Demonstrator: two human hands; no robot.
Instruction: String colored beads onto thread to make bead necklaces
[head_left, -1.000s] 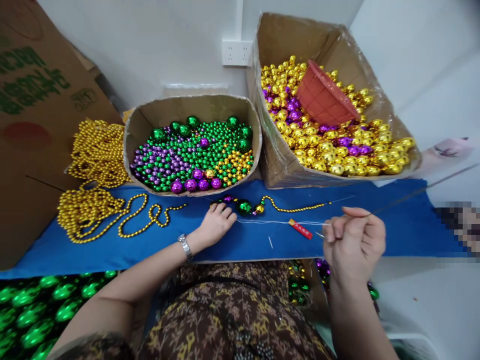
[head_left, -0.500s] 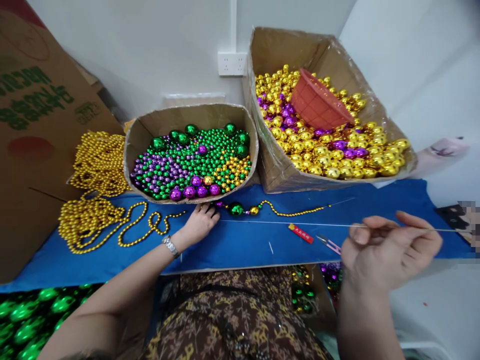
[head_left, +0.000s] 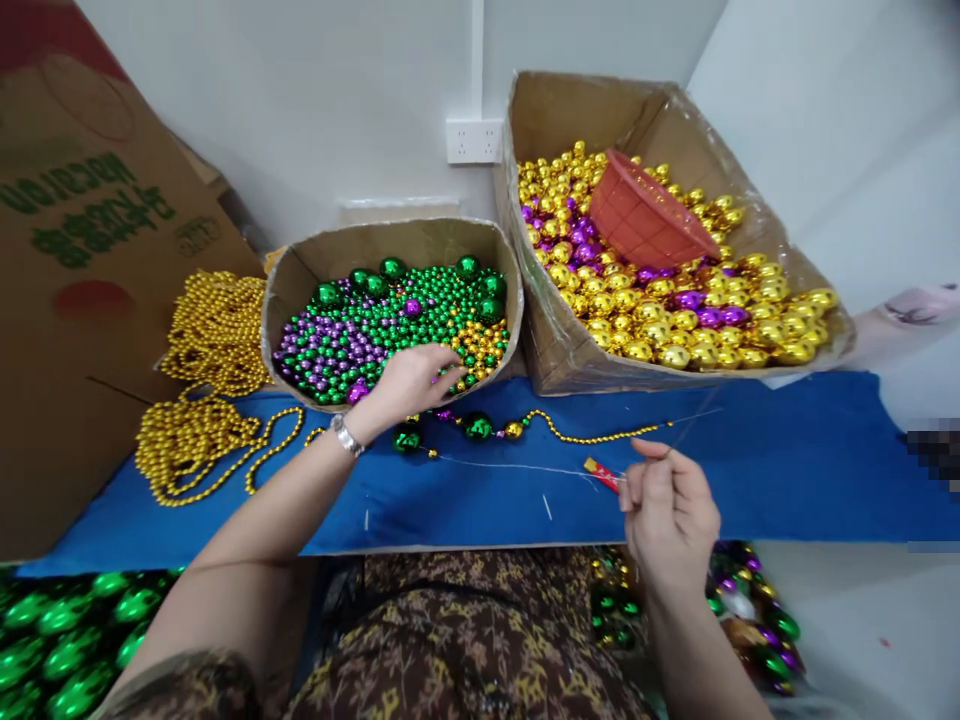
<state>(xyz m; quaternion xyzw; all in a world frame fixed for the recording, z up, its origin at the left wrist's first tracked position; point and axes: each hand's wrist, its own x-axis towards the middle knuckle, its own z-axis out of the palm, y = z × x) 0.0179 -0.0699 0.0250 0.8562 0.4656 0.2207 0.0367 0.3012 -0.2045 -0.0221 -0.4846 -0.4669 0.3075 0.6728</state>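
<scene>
My left hand (head_left: 421,382), with a metal-band watch on its wrist, is over the front of the smaller cardboard box (head_left: 390,228). Its bent fingers are slightly apart at the small gold and green beads (head_left: 480,345); the fingertips are partly hidden. My right hand (head_left: 670,505) is closed, pinching a thin white string (head_left: 517,466) above the blue cloth (head_left: 480,510). That string runs left to a small gold bead and a large green bead (head_left: 406,439). Behind it lies a beaded strand (head_left: 577,437) with green, purple and gold beads.
A larger box (head_left: 555,350) of gold and purple beads holds a tilted red basket (head_left: 649,215). Gold bead chains (head_left: 199,440) lie at left, beside a tall carton (head_left: 67,350). A red-and-yellow item (head_left: 602,474) lies near my right hand. Large green beads (head_left: 82,625) are below the table.
My left hand has moved from the strand on the cloth up to the beads in the smaller box. My right hand has come leftward with the string, which now sags slightly.
</scene>
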